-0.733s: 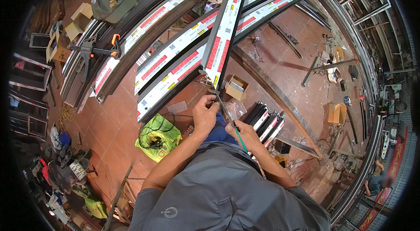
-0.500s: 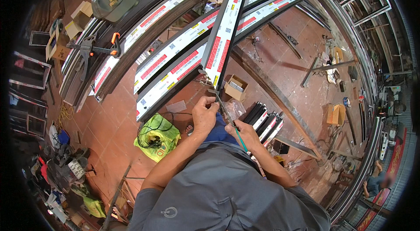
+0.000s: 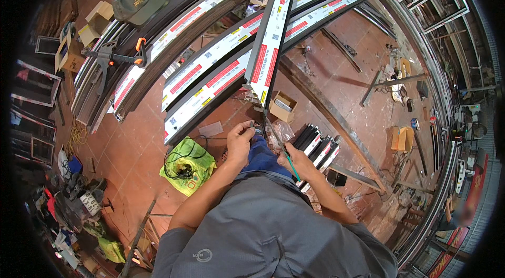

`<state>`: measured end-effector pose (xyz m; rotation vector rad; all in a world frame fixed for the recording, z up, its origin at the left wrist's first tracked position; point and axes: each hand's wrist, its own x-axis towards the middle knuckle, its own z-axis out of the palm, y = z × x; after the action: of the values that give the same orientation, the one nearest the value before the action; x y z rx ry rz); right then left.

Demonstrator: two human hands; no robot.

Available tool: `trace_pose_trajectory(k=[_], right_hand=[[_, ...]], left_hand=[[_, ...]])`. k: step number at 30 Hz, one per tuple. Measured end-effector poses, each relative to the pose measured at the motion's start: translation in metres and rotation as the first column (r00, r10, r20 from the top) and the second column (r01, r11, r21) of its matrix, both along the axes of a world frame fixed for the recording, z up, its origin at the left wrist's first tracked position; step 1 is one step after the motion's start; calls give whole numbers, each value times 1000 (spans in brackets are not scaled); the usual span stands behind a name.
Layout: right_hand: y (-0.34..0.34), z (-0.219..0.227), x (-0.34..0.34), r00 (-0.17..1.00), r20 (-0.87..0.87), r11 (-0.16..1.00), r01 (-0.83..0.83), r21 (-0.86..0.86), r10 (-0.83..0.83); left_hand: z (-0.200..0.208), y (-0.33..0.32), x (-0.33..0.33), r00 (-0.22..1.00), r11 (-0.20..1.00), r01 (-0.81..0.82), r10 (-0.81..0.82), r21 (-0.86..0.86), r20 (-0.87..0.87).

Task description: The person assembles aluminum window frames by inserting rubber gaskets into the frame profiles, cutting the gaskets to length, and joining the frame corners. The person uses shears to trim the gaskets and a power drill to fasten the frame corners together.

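A: Left hand?
B: Left hand (image 3: 239,142), frame centre. Thumb and forefinger drawn together; whether a small piece sits between, cannot tell.

A: Right?
B: Right hand (image 3: 296,162), lower, right of centre. Fingers wrapped around a long, thin, dark tool with a green handle (image 3: 277,137). Slants up-left, tip near the profile's lower end. Contact unclear.

A: Which profile?
B: Straight dark metal profile faced in white film with red and yellow blocks (image 3: 271,41). Upper centre, lying across two long dark profiles with the same white facing (image 3: 221,79). Lower end points toward the hands.

A: Changed?
B: Left hand has dropped slightly down and left. Half a second ago its fingertips were close by the tool's tip; now a clear gap. Tool a touch lower too, same right grip. My reading: right hand alone carries the tool, work at that end perhaps in a brief pause.

A: Nearby?
B: Small open brown cardboard box (image 3: 281,114) just right of the profile's end. Yellow-green plastic bag (image 3: 203,174) on the red tiled floor (image 3: 126,152), left of the hands.
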<state>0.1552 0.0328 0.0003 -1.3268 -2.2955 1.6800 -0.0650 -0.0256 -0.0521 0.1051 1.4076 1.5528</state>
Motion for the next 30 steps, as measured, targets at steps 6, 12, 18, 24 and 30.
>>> trace_pose_trajectory(k=[6,12,18,24,30], right_hand=[[-1,-2,9,990,20,988,-137,-75,139],[-21,7,-33,974,-18,968,-221,115,225],[16,32,-74,978,-207,978,-29,-204,-14],[71,-19,-119,870,-239,878,342,-335,-431],[74,-38,-123,832,-340,760,140,-635,-438]], left_hand=[[20,-16,-10,964,970,217,-194,-113,185],[34,-36,6,923,925,378,-380,41,66],[16,-51,-28,998,1000,-11,10,-20,-54],[46,-98,-69,988,992,-77,62,-95,-145],[21,-165,-91,956,951,-234,187,-203,-227]])
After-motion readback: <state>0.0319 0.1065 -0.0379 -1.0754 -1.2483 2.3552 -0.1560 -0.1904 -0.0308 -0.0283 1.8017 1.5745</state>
